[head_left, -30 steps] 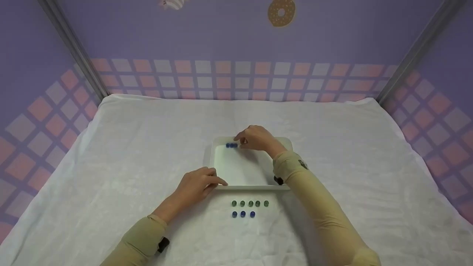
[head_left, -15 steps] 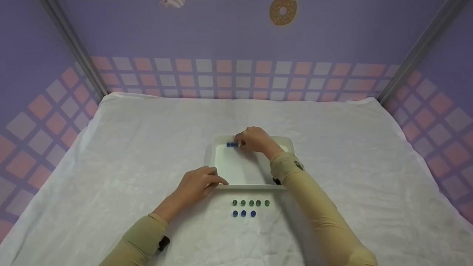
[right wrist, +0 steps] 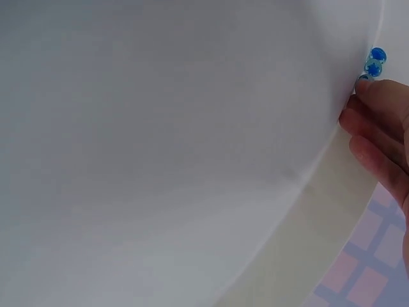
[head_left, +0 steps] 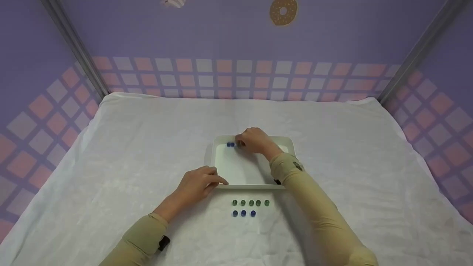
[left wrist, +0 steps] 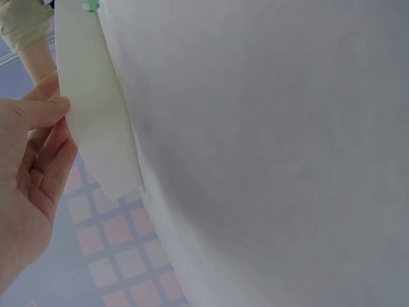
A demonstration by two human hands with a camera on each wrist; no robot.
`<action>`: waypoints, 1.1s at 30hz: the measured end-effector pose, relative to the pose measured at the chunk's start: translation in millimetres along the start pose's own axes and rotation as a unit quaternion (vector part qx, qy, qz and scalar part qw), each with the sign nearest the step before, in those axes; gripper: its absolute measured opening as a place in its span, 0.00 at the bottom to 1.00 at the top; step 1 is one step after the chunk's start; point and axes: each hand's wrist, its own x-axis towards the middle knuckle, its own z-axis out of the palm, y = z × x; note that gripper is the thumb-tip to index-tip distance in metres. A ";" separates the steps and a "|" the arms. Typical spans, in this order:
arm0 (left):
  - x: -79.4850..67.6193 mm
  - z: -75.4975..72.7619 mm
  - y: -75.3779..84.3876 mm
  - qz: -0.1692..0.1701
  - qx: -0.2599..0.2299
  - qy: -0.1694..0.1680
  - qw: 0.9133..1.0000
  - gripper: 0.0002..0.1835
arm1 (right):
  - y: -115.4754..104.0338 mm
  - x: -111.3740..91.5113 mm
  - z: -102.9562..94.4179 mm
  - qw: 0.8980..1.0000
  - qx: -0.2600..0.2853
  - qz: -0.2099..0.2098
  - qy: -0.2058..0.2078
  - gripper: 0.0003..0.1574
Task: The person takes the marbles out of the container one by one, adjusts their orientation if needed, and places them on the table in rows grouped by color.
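Note:
A shallow white tray [head_left: 255, 187] lies on the white cloth. At its near left corner my left hand [head_left: 196, 184] holds the rim, thumb on top and fingers at the outside of the wall [left wrist: 96, 109]. My right hand [head_left: 255, 141] reaches inside to the far wall. Its thumb and fingers pinch a blue marble [right wrist: 365, 77], mostly covered by the thumb in the right wrist view and hidden in the head view. Two more blue marbles [head_left: 230, 145] sit side by side along that wall, just left of the fingertips.
In front of the tray several green marbles [head_left: 251, 203] form a row on the cloth [head_left: 147, 140]. Three blue marbles [head_left: 243, 213] lie in a second row nearer to me. Purple walls [head_left: 236, 37] with pink and white squares enclose the table on three sides.
My right fingers have closed over the third blue marble in the tray, which showed beside them a second ago. My left hand keeps its hold on the tray.

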 end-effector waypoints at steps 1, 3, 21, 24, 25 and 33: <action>0.5 -0.1 0.0 -0.001 -0.001 -0.002 1.000 0.13 | 0.1 0.0 -0.8 1.000 0.002 0.000 -0.003 0.07; 1.4 -0.5 0.2 -0.003 -0.003 -0.007 1.000 0.13 | -0.2 0.0 -3.0 1.000 0.008 0.002 -0.011 0.07; 2.5 -3.2 2.0 -0.016 -0.009 -0.026 0.999 0.15 | -4.4 -0.6 -27.9 1.000 0.011 -0.012 -0.013 0.09; 2.7 -3.1 1.6 -0.015 -0.007 -0.024 1.000 0.14 | -5.6 -1.2 -35.7 1.000 -0.004 -0.016 0.012 0.10; 2.6 -2.8 1.4 -0.014 -0.007 -0.023 1.000 0.14 | -6.1 -1.8 -38.2 1.000 -0.010 -0.016 0.021 0.10; 2.3 -0.6 -0.3 -0.001 -0.003 -0.011 1.000 0.14 | -12.9 -13.4 -56.7 0.997 -0.016 -0.003 0.074 0.10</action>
